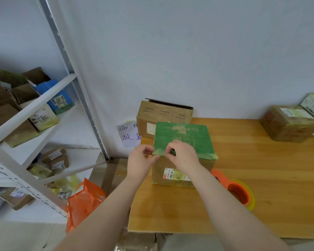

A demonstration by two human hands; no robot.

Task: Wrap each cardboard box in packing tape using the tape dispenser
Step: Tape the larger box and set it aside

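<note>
The left hand [140,161] and right hand [184,156] are bare, forearms likewise uncovered

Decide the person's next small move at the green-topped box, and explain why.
Probably press the tape flat along the near top edge of the box. The left hand and right hand both pinch it there, it looks wrinkled, and the tape dispenser lies apart on the table, so this strip seems unfinished.
</note>
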